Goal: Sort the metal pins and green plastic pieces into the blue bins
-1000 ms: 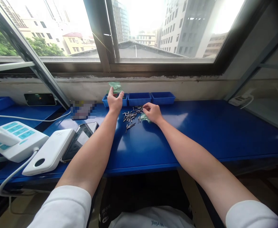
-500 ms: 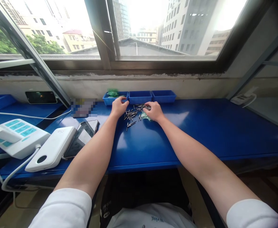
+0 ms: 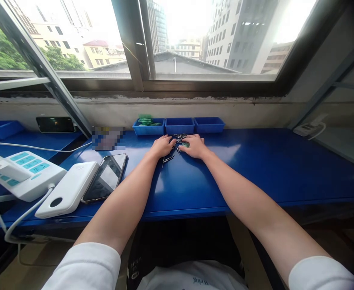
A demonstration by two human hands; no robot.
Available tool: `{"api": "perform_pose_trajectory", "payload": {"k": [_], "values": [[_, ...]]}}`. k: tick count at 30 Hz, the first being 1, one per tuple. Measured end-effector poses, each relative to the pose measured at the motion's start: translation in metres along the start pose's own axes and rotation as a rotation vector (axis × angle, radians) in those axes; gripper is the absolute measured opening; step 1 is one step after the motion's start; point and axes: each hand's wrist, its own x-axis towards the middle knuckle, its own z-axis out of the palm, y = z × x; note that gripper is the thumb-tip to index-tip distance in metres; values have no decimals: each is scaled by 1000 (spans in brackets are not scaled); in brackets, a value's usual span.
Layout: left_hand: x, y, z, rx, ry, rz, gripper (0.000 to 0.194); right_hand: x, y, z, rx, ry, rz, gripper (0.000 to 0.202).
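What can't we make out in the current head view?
- Left hand: grip unclear; its fingers cover some metal pieces.
- Green packet: mostly behind the right hand, whose grip is unclear too.
- Packets in bin: overlapping and small, count unclear.
- Item by the wall: pixelated.
- Far-left blue tray: cut off by the picture's left edge.

Slim dark metal pins lie loose in a jumbled pile on the blue tabletop, partly hidden, with a crinkled green packet flat at the pile's right side.
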Motion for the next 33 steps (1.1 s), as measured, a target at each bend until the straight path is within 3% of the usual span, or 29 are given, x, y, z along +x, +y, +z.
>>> {"api": "perform_pose_trajectory", "payload": {"k": [5,9,12,16,23,28,33], "values": [[-6,8,-18,-68,-143,-39,75,-2,-2,-12,-18,96,71,44],[-15,12,-38,19,-413,-65,113,-2,1,-18,-3,83,164,39],[-21,16,-45,86,-485,-47,134,-1,4,-19,3,38,188,38],[-22,18,-39,119,-446,-18,137,-1,5,-14,-17,-1,125,36],[-10,6,-15,58,-252,132,113,-1,5,-6,-31,46,24,36],[-8,10,-9,-7,-86,313,82,1,6,-3,-4,46,-17,34],[-8,14,-6,-39,56,321,58,6,12,5,52,96,-92,32]]}}
